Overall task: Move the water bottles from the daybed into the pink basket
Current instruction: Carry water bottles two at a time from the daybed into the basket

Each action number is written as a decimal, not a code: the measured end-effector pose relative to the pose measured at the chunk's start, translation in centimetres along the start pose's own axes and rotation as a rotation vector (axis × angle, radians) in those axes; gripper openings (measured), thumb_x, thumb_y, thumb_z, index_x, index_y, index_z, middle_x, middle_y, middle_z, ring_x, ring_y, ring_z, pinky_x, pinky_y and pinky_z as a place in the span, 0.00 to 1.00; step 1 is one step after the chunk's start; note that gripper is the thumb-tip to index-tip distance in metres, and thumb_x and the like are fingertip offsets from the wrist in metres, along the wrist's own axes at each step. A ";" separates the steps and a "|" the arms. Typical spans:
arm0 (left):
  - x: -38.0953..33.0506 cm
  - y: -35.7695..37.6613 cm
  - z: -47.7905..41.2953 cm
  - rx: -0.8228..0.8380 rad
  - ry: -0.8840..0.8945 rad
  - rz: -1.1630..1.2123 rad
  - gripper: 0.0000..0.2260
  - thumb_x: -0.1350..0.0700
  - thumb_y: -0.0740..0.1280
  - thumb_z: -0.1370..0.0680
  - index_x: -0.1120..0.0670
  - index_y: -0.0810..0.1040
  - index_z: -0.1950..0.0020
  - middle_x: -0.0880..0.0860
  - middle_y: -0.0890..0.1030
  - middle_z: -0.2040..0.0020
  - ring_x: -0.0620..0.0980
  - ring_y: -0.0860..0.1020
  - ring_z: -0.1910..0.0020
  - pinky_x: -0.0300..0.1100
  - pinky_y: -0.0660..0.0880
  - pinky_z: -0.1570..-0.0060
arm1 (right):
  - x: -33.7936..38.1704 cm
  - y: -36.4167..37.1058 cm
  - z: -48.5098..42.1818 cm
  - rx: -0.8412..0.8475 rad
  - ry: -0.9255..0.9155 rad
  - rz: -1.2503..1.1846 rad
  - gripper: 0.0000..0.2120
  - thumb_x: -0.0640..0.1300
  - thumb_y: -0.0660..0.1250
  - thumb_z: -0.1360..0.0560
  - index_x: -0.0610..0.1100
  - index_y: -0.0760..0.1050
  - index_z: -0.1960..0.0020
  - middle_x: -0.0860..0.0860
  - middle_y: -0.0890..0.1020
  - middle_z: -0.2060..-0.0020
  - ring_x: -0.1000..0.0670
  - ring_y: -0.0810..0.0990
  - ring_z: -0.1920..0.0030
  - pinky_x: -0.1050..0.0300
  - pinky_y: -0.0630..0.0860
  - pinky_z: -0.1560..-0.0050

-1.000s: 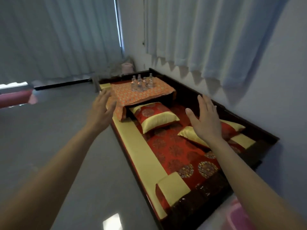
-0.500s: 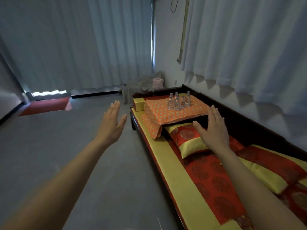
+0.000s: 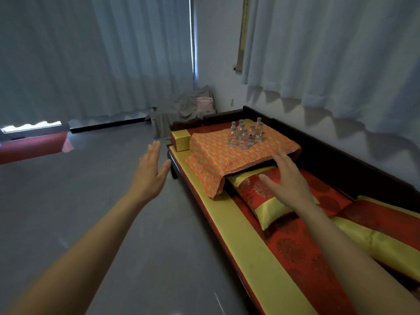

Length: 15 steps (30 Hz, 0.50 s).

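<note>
Both bare arms reach forward, and neither hand holds anything. The left hand (image 3: pixel 148 176) hangs over the grey polished floor (image 3: pixel 91 212) beside the bed's edge, its fingers straight and close together, thumb spread, palm turned inward. The right hand (image 3: pixel 287 183) hovers above a red and gold embroidered pillow (image 3: pixel 255 194), fingers straight and slightly fanned, palm down; whether it touches the pillow cannot be told.

The small clear plastic water bottles (image 3: pixel 246 134) stand upright in a tight cluster on an orange patterned cloth (image 3: pixel 218 162) draped over a low raised platform at the far end of the dark wooden daybed with red and yellow cushioning (image 3: pixel 250 246). They are well ahead of both hands, the right fingertips near the cloth's front edge.

Beyond the head of the daybed, in the room's corner, a pale pink boxy container (image 3: pixel 204 103) sits among crumpled grey fabric (image 3: pixel 188 103); whether this is the basket is unclear. Pale grey curtains (image 3: pixel 102 53) cover the walls, and a red mat (image 3: pixel 31 146) lies at far left
</note>
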State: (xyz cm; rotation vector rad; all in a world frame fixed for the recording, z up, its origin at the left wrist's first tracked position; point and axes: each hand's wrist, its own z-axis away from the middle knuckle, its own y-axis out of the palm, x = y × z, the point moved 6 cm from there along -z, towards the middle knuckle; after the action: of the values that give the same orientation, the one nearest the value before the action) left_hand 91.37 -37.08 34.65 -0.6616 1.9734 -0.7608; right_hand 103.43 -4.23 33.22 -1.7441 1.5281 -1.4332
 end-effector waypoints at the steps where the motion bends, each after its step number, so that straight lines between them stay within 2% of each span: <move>1: 0.8 1.1 -2.2 0.009 0.015 -0.001 0.28 0.50 0.58 0.19 0.56 0.51 0.22 0.54 0.54 0.21 0.49 0.50 0.23 0.51 0.51 0.25 | -0.5 1.5 -1.7 0.007 0.022 -0.014 0.36 0.62 0.63 0.26 0.50 0.55 0.24 0.53 0.54 0.23 0.51 0.54 0.24 0.45 0.64 0.31; 3: 2.1 2.9 -6.0 0.015 0.036 0.011 0.28 0.50 0.57 0.18 0.56 0.52 0.22 0.53 0.54 0.21 0.49 0.50 0.23 0.49 0.51 0.25 | -1.1 3.9 -4.5 0.008 0.050 -0.029 0.37 0.62 0.63 0.26 0.51 0.54 0.23 0.54 0.54 0.23 0.52 0.55 0.24 0.46 0.65 0.32; 8: 6.2 7.6 -17.8 0.100 0.069 0.012 0.27 0.49 0.57 0.18 0.55 0.52 0.22 0.52 0.55 0.22 0.48 0.50 0.23 0.49 0.48 0.26 | -2.1 10.3 -14.0 0.016 0.117 -0.053 0.39 0.62 0.63 0.26 0.50 0.50 0.22 0.54 0.53 0.23 0.53 0.53 0.24 0.50 0.60 0.30; 15: 11.8 12.2 -30.8 0.168 0.088 0.065 0.26 0.49 0.57 0.18 0.56 0.55 0.23 0.54 0.56 0.22 0.49 0.51 0.23 0.51 0.50 0.25 | -2.6 16.5 -25.1 -0.011 0.244 -0.121 0.40 0.60 0.66 0.26 0.51 0.50 0.23 0.53 0.55 0.23 0.52 0.54 0.24 0.50 0.60 0.31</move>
State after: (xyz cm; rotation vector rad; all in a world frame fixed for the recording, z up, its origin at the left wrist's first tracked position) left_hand 57.13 -29.51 32.02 -0.4694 1.9743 -0.9176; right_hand 74.09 0.65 28.21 -1.7470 1.5742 -1.7561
